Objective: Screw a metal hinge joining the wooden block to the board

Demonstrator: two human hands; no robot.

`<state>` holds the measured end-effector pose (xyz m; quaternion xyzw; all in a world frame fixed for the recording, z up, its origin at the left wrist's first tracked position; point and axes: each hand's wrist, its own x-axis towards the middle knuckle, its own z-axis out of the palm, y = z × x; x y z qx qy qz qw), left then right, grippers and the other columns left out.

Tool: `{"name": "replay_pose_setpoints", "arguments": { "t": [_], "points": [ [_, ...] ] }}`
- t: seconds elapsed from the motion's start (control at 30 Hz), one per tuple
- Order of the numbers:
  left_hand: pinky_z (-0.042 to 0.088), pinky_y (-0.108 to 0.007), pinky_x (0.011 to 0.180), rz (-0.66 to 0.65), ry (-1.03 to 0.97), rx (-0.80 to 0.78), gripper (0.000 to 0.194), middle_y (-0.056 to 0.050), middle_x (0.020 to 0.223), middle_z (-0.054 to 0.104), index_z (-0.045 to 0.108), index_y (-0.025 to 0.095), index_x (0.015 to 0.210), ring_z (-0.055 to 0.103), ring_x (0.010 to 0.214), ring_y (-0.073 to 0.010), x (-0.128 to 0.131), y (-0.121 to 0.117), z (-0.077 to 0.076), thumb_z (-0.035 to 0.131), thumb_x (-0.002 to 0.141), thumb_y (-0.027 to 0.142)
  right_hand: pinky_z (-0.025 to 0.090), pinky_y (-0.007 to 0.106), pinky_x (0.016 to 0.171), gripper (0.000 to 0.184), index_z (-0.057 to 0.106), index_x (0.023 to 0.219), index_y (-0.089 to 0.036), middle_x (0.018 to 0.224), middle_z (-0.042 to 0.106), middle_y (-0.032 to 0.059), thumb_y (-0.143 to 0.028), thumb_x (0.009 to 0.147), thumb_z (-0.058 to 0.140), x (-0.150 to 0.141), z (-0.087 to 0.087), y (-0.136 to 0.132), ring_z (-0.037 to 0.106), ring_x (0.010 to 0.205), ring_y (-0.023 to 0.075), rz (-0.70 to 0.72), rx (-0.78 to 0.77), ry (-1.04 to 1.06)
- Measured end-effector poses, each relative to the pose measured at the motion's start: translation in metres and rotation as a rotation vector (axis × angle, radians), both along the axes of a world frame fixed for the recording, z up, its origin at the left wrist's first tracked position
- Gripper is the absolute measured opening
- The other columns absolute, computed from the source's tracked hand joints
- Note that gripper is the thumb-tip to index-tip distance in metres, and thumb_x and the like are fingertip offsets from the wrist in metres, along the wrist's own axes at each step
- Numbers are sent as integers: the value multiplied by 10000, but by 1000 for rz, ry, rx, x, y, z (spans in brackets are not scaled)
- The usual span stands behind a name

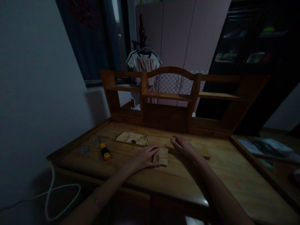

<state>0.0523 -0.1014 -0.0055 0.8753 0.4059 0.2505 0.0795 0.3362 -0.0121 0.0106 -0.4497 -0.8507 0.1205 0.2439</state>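
Observation:
My left hand (145, 157) grips a small, square piece of wood (164, 157) on the desk, its fingers over the far side and its thumb along the near side. A dark spot marks that piece near its far edge. My right hand (184, 146) is a little farther off, fingers stretched out over a long wooden board (203, 151); whether it presses on the board I cannot tell. Behind my left hand lies a pale board with dark knots (131, 137). At the left rests a screwdriver (104, 151) with a yellow and black handle.
Small grey metal-looking pieces (84, 150) lie left of the screwdriver. A wooden shelf unit (167, 97) stands along the back of the desk (222, 175). A white cable (50, 190) loops at the left, and printed papers (264, 148) lie at the right.

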Motion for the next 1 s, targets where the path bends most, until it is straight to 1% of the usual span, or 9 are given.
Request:
{"name": "replay_pose_setpoints", "arguments": {
  "t": [0.1, 0.23, 0.37, 0.57, 0.83, 1.0],
  "points": [
    [383, -442, 1119, 2, 14, 14, 766, -107, 1438, 484, 432, 245, 1436, 459, 1320, -289, -1, 0, -1, 641, 797, 610, 413, 381, 965, 538, 522, 1321, -249, 1183, 631, 105, -604, 954, 353, 0, -1, 1, 581, 1110, 249, -2, 0, -3],
    [376, -445, 1127, 4, 17, 17, 767, -102, 1446, 481, 431, 251, 1441, 453, 1330, -288, -2, 1, -1, 641, 797, 609, 405, 389, 977, 510, 546, 1285, -255, 1236, 611, 106, -596, 957, 355, 0, -4, 3, 569, 1132, 248, -5, 3, -2],
    [390, -435, 1117, 5, 6, 12, 773, -102, 1439, 488, 428, 252, 1443, 467, 1317, -280, -2, 0, 0, 658, 790, 597, 414, 371, 965, 510, 576, 1229, -240, 1205, 616, 107, -599, 963, 330, 0, -4, 4, 580, 1103, 237, 3, 5, -5],
    [368, -429, 1131, -1, 10, 4, 783, -92, 1463, 467, 406, 248, 1455, 443, 1338, -270, -2, -2, 2, 644, 799, 602, 427, 357, 939, 503, 594, 1181, -233, 1180, 618, 104, -596, 968, 317, 1, -4, 4, 589, 1073, 230, 13, 14, -11],
    [370, -442, 1128, -5, -3, -23, 754, -91, 1450, 486, 448, 260, 1431, 447, 1337, -281, -3, 1, 0, 655, 791, 601, 424, 351, 954, 479, 580, 1202, -249, 1178, 618, 89, -579, 976, 316, 1, -8, 8, 590, 1085, 223, 23, 26, -10],
    [359, -457, 1140, 11, -1, -11, 772, -99, 1470, 466, 410, 257, 1455, 436, 1350, -288, -2, -1, -3, 650, 801, 589, 418, 363, 967, 479, 576, 1216, -256, 1176, 620, 91, -576, 977, 312, 1, -6, 6, 583, 1099, 230, 22, 31, -7]
  ]
}}
